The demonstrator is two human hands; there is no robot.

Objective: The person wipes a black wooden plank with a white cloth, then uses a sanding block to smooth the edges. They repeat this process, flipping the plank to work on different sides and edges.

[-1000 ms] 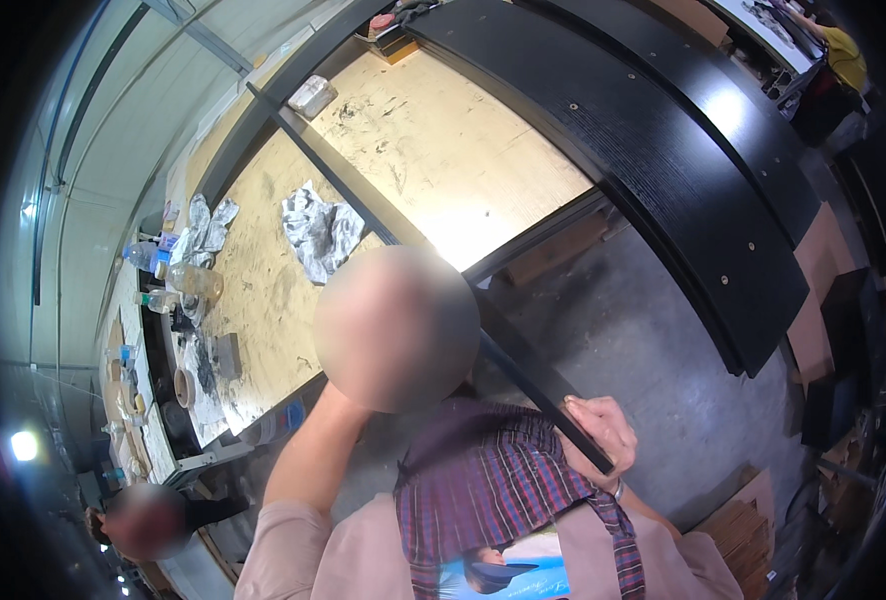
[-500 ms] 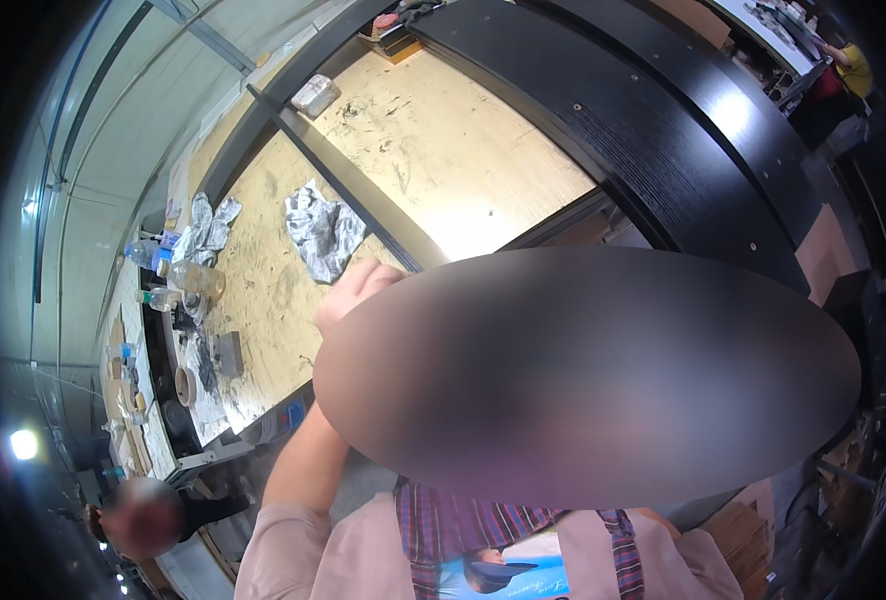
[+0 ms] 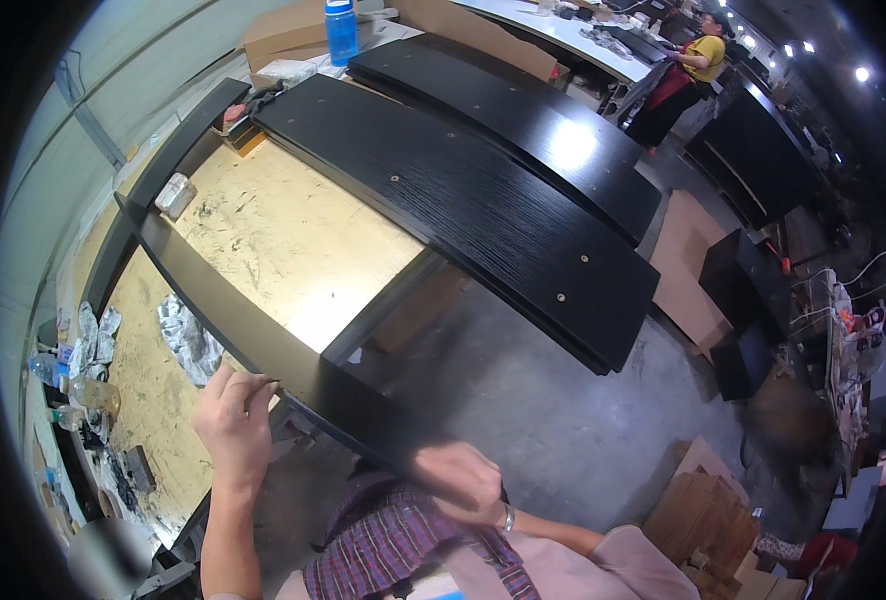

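Note:
A long black board point(image 3: 246, 322) stands on edge, running from the far left of the workbench toward my body and past the bench's near edge. My left hand point(image 3: 231, 418) is closed in a pinch beside the board's edge. A small dark bit shows at its fingertips, too small to name. My right hand point(image 3: 460, 472) is closed around the board's near end, partly blurred. A crumpled grey-white rag point(image 3: 189, 338) lies on the bench just beyond my left hand.
Two wide black panels point(image 3: 463, 190) point(image 3: 523, 125) with small holes lie across the back. A wrapped block point(image 3: 175, 196) sits by the board's far end. Plastic bottles point(image 3: 93, 395) line the left edge. A blue bottle point(image 3: 341, 32) stands behind. A person point(image 3: 698, 65) works far right. Cardboard point(image 3: 698, 510) lies at lower right.
The view has swung, so the bench appears farther left and more floor shows at right. My left hand stays near the rag and board. My right hand, masked by a blur earlier, now shows.

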